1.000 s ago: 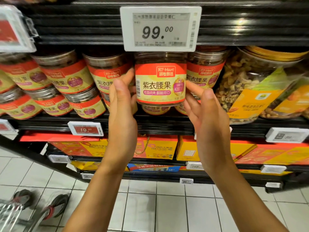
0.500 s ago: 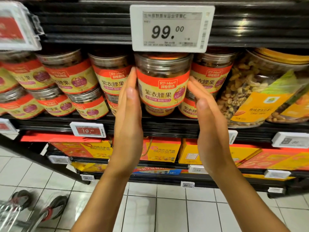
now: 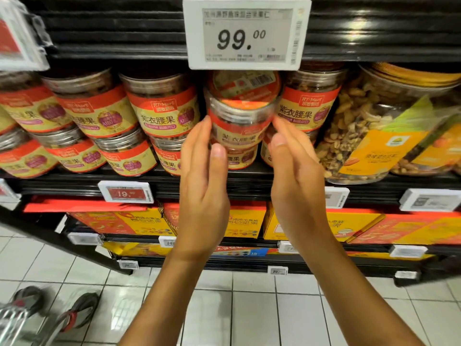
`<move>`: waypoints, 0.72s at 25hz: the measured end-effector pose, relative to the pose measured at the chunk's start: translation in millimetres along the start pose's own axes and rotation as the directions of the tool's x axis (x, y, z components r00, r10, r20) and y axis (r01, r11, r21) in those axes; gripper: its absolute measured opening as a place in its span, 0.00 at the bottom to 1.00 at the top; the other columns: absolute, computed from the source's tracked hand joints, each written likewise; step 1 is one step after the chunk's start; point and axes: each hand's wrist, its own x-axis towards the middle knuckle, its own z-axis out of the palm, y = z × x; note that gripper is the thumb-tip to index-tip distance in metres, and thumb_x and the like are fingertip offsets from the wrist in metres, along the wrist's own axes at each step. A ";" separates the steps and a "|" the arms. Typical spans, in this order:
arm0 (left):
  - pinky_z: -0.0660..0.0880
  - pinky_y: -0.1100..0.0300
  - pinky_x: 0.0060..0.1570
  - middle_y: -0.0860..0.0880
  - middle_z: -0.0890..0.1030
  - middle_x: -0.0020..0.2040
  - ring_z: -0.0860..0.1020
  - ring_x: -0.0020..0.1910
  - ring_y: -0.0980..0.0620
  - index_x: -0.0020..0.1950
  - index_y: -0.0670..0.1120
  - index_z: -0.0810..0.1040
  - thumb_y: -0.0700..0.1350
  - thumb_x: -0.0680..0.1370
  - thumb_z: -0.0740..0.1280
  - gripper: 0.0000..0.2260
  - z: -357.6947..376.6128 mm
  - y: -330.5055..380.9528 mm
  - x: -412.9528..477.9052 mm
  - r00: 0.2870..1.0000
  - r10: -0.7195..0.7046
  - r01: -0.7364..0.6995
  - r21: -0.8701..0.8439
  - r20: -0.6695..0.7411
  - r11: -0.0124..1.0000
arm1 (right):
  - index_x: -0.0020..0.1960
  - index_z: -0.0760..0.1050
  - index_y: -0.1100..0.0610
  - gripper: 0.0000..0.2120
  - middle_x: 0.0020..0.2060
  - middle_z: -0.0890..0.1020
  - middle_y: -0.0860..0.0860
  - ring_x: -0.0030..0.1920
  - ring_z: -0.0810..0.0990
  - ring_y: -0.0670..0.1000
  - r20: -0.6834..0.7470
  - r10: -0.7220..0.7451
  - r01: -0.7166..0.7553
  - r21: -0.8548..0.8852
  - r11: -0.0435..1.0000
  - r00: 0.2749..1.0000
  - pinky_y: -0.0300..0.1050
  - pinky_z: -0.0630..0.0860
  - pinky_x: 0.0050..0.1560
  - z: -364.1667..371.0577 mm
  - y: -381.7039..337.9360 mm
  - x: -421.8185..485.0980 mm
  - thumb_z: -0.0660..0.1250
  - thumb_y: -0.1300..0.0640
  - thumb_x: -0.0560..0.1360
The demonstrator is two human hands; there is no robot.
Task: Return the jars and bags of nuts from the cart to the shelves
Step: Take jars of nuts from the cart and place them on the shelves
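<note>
A clear jar of cashews (image 3: 240, 118) with a red and cream label sits tilted in the gap between shelved jars, its ribbed top leaning toward me, over a lower jar (image 3: 243, 158). My left hand (image 3: 202, 186) presses straight fingers against its left side, thumb in front. My right hand (image 3: 296, 181) touches its right side with straight fingers. Matching jars (image 3: 162, 108) fill the black shelf (image 3: 224, 183) in two stacked rows on both sides.
A white 99.00 price tag (image 3: 245, 33) hangs just above the jar. Large tubs of mixed nuts (image 3: 369, 131) stand to the right. Orange gift boxes (image 3: 349, 226) fill the lower shelf. The cart's wheels (image 3: 79, 310) show at bottom left on the tiled floor.
The jar went from upright in front of the shelf to deeper in the gap, tipped with its top toward me. Both hands followed it in, fingers staying straight along its sides.
</note>
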 end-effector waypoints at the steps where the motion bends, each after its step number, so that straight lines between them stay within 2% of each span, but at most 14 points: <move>1: 0.62 0.54 0.72 0.53 0.66 0.72 0.63 0.72 0.59 0.71 0.50 0.63 0.56 0.79 0.52 0.22 1.2 0.6 3.8 0.999 -0.021 0.022 -0.014 0.024 1.000 | 0.67 0.70 0.56 0.21 0.63 0.72 0.44 0.65 0.69 0.37 -0.001 -0.001 0.001 0.001 1.000 1.000 0.30 0.65 0.65 2.0 -1.4 2.7 0.55 0.51 0.77; 4: 0.63 0.49 0.70 0.47 0.70 0.69 0.66 0.70 0.53 0.67 0.45 0.70 0.53 0.80 0.51 0.21 2.7 1.7 17.1 0.998 -0.056 0.056 0.010 0.007 0.998 | 0.59 0.76 0.55 0.17 0.56 0.77 0.45 0.61 0.73 0.41 -0.014 -0.033 0.032 -0.036 0.999 0.999 0.34 0.68 0.63 6.2 -4.6 9.8 0.54 0.52 0.77; 6: 0.65 0.49 0.68 0.50 0.72 0.65 0.69 0.67 0.56 0.64 0.49 0.72 0.52 0.79 0.52 0.18 1.4 -1.2 17.7 0.997 -0.067 0.068 0.036 -0.039 0.997 | 0.55 0.78 0.60 0.18 0.55 0.80 0.50 0.59 0.74 0.44 -0.015 -0.037 0.036 -0.077 0.996 0.999 0.37 0.70 0.62 6.4 -4.5 11.1 0.53 0.53 0.77; 10: 0.66 0.54 0.68 0.55 0.72 0.65 0.68 0.66 0.62 0.66 0.50 0.71 0.53 0.79 0.51 0.19 0.0 -4.5 20.1 0.996 -0.085 0.085 0.082 -0.003 0.993 | 0.50 0.78 0.64 0.19 0.50 0.80 0.53 0.53 0.76 0.46 0.012 -0.048 0.049 -0.089 0.995 0.999 0.45 0.73 0.57 7.3 -2.8 17.9 0.52 0.54 0.78; 13: 0.65 0.54 0.70 0.53 0.71 0.68 0.67 0.68 0.60 0.68 0.48 0.71 0.54 0.78 0.52 0.22 -0.8 -7.0 21.6 0.994 -0.113 0.113 0.075 -0.004 0.991 | 0.53 0.79 0.59 0.18 0.55 0.80 0.50 0.58 0.75 0.44 0.031 -0.036 0.039 -0.087 0.995 0.999 0.41 0.72 0.61 9.8 3.3 13.5 0.53 0.52 0.78; 16: 0.66 0.56 0.70 0.54 0.72 0.68 0.68 0.68 0.62 0.69 0.49 0.70 0.54 0.78 0.54 0.21 -4.8 -13.1 4.0 0.985 -0.170 0.169 -0.029 -0.032 0.985 | 0.63 0.75 0.55 0.21 0.58 0.78 0.44 0.60 0.74 0.37 0.025 0.114 -0.113 -0.026 0.993 0.993 0.34 0.71 0.61 5.7 20.6 -1.6 0.54 0.49 0.76; 18: 0.65 0.60 0.69 0.55 0.72 0.68 0.68 0.68 0.63 0.70 0.50 0.69 0.54 0.79 0.55 0.21 -3.7 -18.9 -6.2 0.976 -0.216 0.215 -0.046 -0.034 0.976 | 0.68 0.70 0.56 0.21 0.62 0.76 0.44 0.61 0.72 0.35 0.049 0.207 -0.205 -0.035 0.978 0.977 0.28 0.68 0.61 4.4 31.3 -4.3 0.55 0.50 0.78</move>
